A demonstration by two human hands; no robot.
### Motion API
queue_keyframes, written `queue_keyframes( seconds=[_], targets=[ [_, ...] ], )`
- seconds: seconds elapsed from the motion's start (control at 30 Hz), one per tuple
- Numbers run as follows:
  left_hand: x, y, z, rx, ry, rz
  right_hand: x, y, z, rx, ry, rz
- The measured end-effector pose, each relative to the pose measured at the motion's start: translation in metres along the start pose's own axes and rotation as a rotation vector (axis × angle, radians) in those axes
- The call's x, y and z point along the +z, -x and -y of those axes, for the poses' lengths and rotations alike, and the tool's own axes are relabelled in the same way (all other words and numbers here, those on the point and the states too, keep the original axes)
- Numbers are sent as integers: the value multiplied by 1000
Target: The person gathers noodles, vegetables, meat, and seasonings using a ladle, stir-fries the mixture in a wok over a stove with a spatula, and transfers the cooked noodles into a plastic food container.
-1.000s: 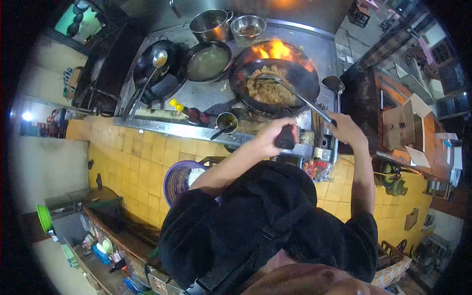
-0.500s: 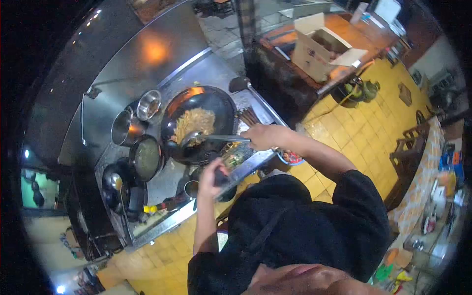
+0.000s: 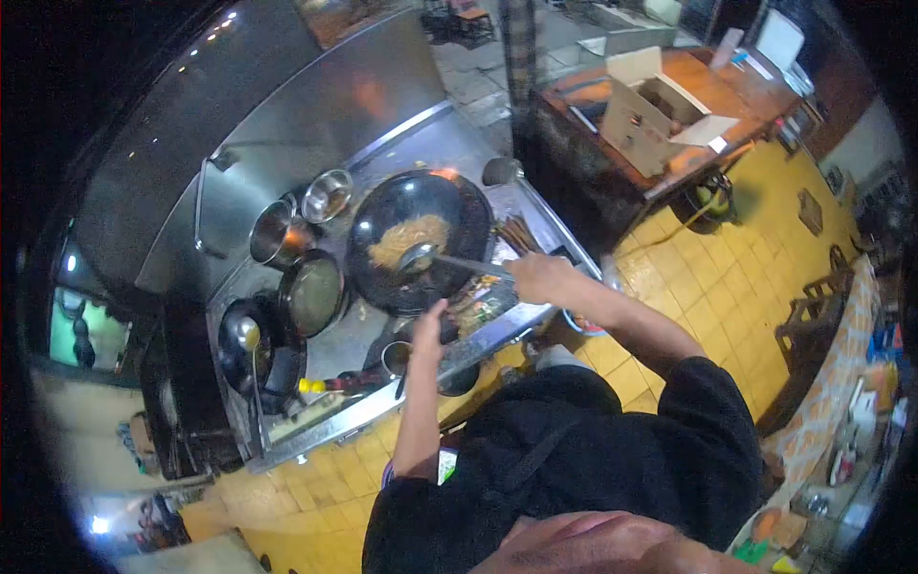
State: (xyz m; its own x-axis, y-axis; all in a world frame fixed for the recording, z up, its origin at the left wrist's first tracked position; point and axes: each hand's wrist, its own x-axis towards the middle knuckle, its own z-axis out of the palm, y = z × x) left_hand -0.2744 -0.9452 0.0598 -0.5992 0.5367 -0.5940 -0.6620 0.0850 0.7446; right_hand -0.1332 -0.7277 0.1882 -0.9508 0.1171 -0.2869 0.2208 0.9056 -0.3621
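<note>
A dark wok [image 3: 466,206] sits on the steel stove with a heap of noodles [image 3: 421,232] in it. My right hand [image 3: 543,278] is wrapped around the long handle of a metal ladle [image 3: 419,256], whose bowl rests among the noodles. At the near side of the wok rim is my left hand [image 3: 427,333]. Its thumb points up toward the wok, while the other fingers are mostly hidden, so I cannot see whether it grips anything. A small metal cup [image 3: 396,358] stands just left of that hand.
Left of the wok are a metal bowl [image 3: 327,195], a steel pot [image 3: 274,235], a pan of liquid [image 3: 316,296] and a dark wok with a ladle [image 3: 251,335]. A yellow-capped bottle [image 3: 344,384] lies near the front edge. An open cardboard box [image 3: 636,120] stands on a wooden counter.
The camera view has shifted, moving the stove rightward in view. My left hand has moved nearer the wok; the dark item seen by it earlier no longer shows clearly. My right hand still holds the ladle.
</note>
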Motion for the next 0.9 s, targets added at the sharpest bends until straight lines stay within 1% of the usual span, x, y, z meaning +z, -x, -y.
queue_keyframes(
  seconds=[0.03, 0.07, 0.13, 0.17, 0.23, 0.27, 0.3, 0.33, 0.37, 0.4, 0.43, 0.47, 0.5, 0.53, 0.57, 0.6, 0.63, 0.67, 0.73, 0.77, 0.8, 0.83, 0.87, 0.9],
  targets=[
    [9, 8, 1, 3, -3, -78, 5, -2, -1, 49, 65, -103],
    [37, 36, 5, 16, 16, -135, 12, -5, -5, 33, 78, -108],
    [60, 73, 18, -100, 217, 29, 34, -14, -11, 92, -20, -97],
    [66, 86, 8, -90, 231, 11, 27, -10, -9, 107, -78, -83],
    [75, 97, -16, -171, 152, 39, 12, -2, -15, 52, -105, -39],
    [55, 71, -18, -153, 81, 106, -2, 1, -12, 50, -77, 29],
    [38, 53, -27, -117, 15, 81, -15, 3, -5, 122, -161, 130],
    [16, 16, -14, 7, 0, 67, -6, 8, -12, -7, -83, -30],
    [11, 4, -12, 2, 48, 22, 1, 1, -11, 17, 26, -3],
    [9, -3, 0, -27, 197, 24, 8, -2, -9, 46, 135, 15],
    [23, 16, 8, 2, 106, -57, 12, 2, 0, 42, 136, 31],
    [44, 42, 10, 36, 15, -134, 11, 7, 15, 161, 107, 21],
    [54, 64, 17, -13, 55, -4, 11, 8, 24, 280, 74, 13],
    [61, 85, 21, -65, 94, 119, 17, 9, 22, 272, 70, 29],
    [70, 103, 11, -163, 120, 89, 24, 10, 13, 179, -5, -67],
    [65, 99, 7, -172, 122, 75, 29, 12, 5, 88, -84, -164],
    [59, 85, -4, -126, 66, 56, 23, 12, -2, 28, -108, -96],
    [55, 70, -15, -85, 8, 43, 28, 10, -13, -51, -69, -144],
    [30, 8, -4, 55, 37, 12, 18, 14, -8, 7, -66, -124],
    [30, 3, -7, 57, 107, 5, 22, 17, -3, 16, -64, -122],
    [38, 3, -3, 65, 106, 17, 25, 15, 3, 86, 10, -170],
    [56, 25, -3, 53, 38, -73, 28, 12, 4, 160, 78, -223],
    [67, 47, 8, 31, -31, -171, 38, 9, 1, 168, 73, -228],
    [69, 55, 31, 66, 74, -31, 50, 4, -3, 156, 35, -251]
  ],
)
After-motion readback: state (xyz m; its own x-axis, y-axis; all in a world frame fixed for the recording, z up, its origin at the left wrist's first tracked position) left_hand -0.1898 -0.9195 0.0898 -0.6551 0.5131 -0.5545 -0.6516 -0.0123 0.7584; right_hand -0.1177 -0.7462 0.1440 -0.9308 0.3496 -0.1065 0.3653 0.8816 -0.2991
